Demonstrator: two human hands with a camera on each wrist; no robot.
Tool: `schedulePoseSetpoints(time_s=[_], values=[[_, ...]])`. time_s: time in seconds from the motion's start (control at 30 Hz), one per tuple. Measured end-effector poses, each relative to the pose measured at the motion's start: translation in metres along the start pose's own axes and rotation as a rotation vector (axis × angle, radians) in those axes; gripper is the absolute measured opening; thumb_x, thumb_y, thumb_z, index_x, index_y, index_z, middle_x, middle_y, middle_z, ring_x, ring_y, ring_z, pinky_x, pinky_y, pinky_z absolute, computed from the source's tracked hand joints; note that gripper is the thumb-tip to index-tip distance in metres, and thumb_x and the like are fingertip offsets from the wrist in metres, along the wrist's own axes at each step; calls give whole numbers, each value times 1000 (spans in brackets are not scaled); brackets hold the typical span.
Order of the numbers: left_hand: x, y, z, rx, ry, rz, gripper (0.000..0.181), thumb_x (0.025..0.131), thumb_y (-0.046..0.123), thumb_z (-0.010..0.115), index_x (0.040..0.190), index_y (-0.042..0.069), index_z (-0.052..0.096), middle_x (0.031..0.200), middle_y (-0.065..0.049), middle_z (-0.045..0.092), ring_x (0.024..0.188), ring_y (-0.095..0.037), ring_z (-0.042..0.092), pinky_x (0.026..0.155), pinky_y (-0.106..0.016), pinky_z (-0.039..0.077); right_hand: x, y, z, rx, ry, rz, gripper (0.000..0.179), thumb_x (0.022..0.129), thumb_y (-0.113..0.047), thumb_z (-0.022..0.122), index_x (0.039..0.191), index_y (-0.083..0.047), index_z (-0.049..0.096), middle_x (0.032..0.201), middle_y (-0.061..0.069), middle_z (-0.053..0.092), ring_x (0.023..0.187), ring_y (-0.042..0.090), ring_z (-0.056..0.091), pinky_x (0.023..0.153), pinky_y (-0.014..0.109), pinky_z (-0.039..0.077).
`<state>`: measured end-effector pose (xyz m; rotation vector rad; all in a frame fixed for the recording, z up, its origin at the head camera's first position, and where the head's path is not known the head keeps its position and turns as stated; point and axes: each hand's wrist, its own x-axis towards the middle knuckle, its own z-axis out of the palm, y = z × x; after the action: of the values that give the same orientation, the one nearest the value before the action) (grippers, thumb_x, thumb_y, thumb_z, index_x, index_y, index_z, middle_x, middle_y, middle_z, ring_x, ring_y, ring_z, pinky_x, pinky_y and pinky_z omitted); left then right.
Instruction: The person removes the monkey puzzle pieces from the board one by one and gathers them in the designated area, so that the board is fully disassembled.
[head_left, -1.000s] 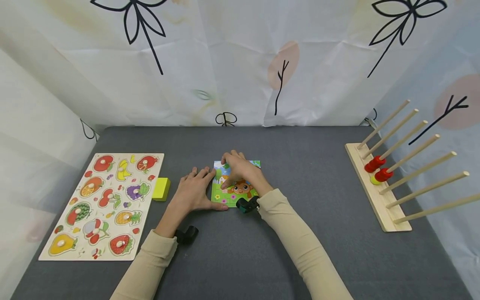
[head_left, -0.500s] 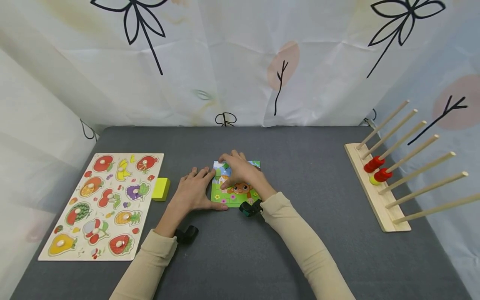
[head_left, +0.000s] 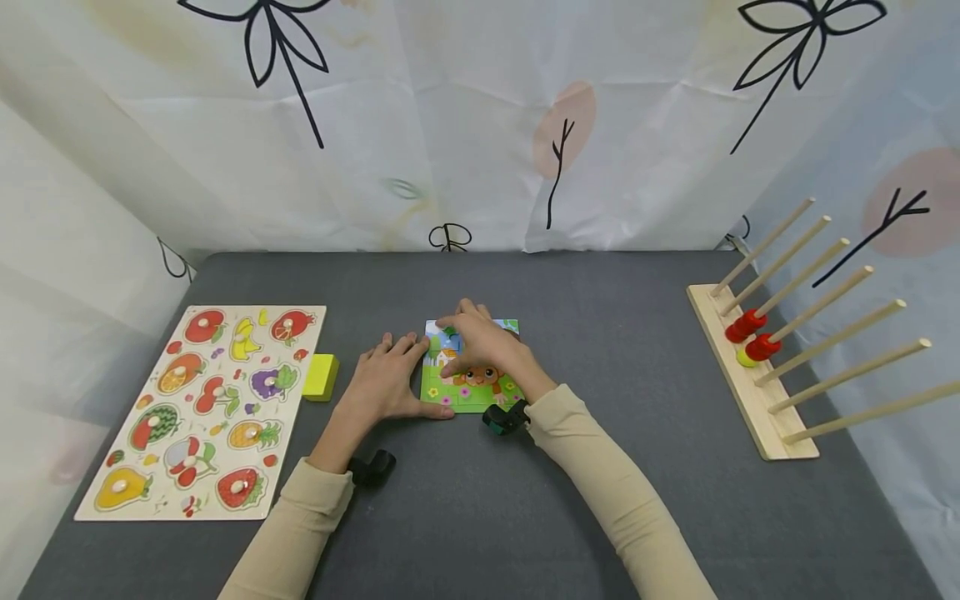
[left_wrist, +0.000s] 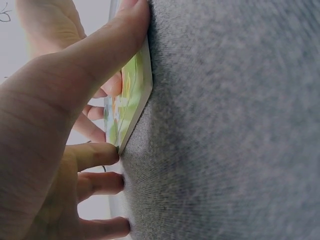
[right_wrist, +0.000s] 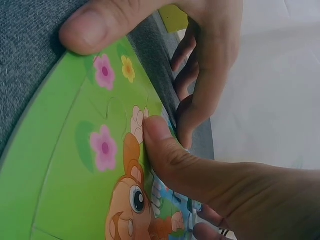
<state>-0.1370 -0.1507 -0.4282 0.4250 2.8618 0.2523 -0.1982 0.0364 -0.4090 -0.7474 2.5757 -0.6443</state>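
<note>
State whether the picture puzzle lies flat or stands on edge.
Flat, face up: in the head view the picture puzzle lies on the dark table, its printed side showing under the right hand.

The head view looks forward and down from well back, above the near side of the monkey puzzle (head_left: 467,398). The left wrist view, low and sideways, faces the puzzle's near left corner; the right wrist view, closest, looks leftward across it. All three share the puzzle.
</note>
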Motion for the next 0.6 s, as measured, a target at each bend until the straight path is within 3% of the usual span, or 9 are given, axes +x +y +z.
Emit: schedulePoseSetpoints(time_s=[0.33, 0.6], values=[[-1, -1, 1, -14, 2, -1, 123, 66, 83, 76, 160, 13, 37, 164, -17, 38, 150, -54, 30, 112, -73, 34, -1, 1, -1, -30, 1, -7, 77, 83, -35, 86, 151, -18, 52, 138, 14, 47, 114, 27, 42, 91, 39, 47], [0, -2, 2, -8, 13, 6, 123, 65, 83, 76, 160, 14, 37, 164, -16, 38, 151, -53, 30, 112, -73, 35, 0, 0, -3, -62, 13, -24, 62, 92, -22, 78, 150, -19, 54, 136, 14, 49, 112, 26, 43, 90, 38, 47]])
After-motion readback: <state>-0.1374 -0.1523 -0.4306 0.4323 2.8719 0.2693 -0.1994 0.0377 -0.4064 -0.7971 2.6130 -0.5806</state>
